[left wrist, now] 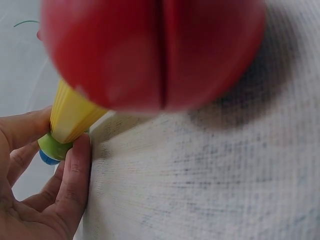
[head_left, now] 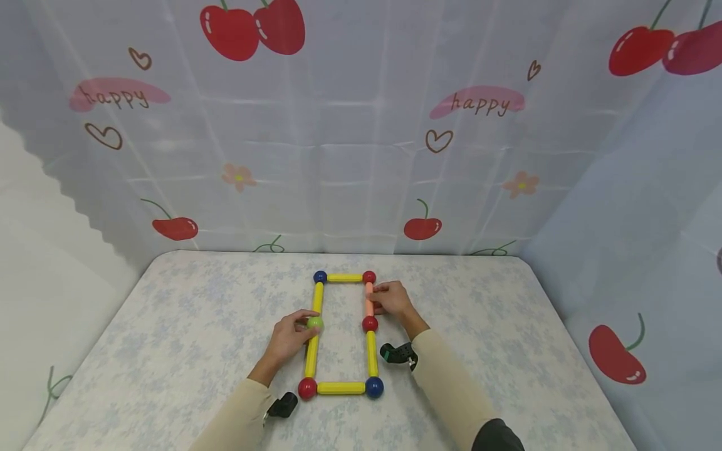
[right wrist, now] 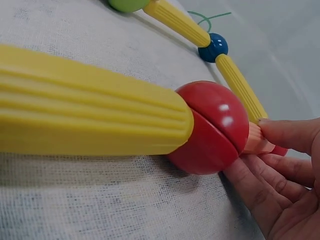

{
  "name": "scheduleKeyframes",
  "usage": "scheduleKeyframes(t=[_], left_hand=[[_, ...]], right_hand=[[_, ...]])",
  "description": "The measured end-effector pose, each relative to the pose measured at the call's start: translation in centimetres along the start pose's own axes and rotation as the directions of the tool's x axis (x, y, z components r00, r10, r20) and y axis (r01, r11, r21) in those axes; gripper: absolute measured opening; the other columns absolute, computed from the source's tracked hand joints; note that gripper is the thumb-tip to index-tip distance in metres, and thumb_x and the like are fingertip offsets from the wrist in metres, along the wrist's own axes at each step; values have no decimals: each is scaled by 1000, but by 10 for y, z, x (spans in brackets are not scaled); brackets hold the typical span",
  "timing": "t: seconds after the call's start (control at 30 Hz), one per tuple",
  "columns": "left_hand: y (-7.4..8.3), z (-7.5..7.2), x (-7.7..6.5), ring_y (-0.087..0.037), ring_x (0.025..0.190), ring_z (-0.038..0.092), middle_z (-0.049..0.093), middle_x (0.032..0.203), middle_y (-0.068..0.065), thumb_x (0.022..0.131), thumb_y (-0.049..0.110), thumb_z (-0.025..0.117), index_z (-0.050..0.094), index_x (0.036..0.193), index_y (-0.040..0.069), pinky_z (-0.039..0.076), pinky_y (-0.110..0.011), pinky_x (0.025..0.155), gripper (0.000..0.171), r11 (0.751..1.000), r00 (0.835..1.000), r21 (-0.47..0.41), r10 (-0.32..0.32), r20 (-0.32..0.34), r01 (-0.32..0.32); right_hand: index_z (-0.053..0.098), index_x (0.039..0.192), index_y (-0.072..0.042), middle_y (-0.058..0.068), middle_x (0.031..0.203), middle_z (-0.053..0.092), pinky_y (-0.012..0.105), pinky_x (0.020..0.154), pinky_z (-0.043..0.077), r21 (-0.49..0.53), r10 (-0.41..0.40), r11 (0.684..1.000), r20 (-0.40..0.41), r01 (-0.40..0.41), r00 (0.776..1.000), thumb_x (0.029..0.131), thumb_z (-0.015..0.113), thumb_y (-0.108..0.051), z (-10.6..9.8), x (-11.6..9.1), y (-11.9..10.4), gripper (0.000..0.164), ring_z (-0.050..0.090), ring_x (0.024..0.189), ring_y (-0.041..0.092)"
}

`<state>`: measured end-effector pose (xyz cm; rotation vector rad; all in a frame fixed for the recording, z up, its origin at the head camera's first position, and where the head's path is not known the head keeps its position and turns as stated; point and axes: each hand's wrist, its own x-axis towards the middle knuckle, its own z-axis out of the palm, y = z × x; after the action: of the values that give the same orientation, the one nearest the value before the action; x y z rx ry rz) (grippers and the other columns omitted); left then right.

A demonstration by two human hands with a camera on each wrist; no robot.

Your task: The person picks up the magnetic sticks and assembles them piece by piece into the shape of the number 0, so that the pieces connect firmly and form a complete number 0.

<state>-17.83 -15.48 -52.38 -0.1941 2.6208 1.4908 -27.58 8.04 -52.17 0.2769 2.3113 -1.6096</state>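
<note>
A tall rectangle of toy rods and balls lies on the table. My left hand (head_left: 287, 340) pinches the green ball (head_left: 314, 323) midway along its left side, between a yellow upper rod (head_left: 318, 299) and a yellow lower rod (head_left: 311, 358). On the right side, my right hand (head_left: 393, 299) holds the salmon-pink rod (head_left: 369, 307) between thumb and fingers. That rod joins the far red ball (head_left: 369, 277) to the middle red ball (right wrist: 212, 127). A yellow rod (head_left: 371, 354) runs from the middle ball down to the near blue ball (head_left: 374, 387).
Yellow rods close the far end (head_left: 345, 278) and near end (head_left: 341, 388). Far left is a blue ball (head_left: 320, 277); near left is a red ball (head_left: 307, 388). A cherry-print curtain (head_left: 361, 138) hangs behind the cloth-covered table (head_left: 197, 326). Black wrist devices hang by both sleeves.
</note>
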Motion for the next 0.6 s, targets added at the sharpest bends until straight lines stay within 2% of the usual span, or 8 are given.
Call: scheduleKeyframes(t=[0.3, 0.6], left_hand=[[-1, -2, 1, -17, 76, 59, 60, 104, -11, 86, 14, 72, 68, 115, 11, 52, -28, 64, 29, 1000, 1000, -17, -9, -11, 9], [-4, 2, 1, -16, 75, 59, 61, 106, -12, 87, 13, 71, 67, 117, 9, 53, -29, 65, 30, 1000, 1000, -28, -10, -1, 10]], right_hand=[[63, 115, 4, 13, 91, 67, 30, 62, 56, -19, -36, 999, -3, 36, 999, 89, 69, -16, 2, -1, 2, 33, 65, 73, 18], [63, 115, 3, 13, 92, 67, 30, 63, 56, -34, -26, 999, -19, 25, 999, 90, 68, -18, 2, -2, 3, 33, 65, 74, 18]])
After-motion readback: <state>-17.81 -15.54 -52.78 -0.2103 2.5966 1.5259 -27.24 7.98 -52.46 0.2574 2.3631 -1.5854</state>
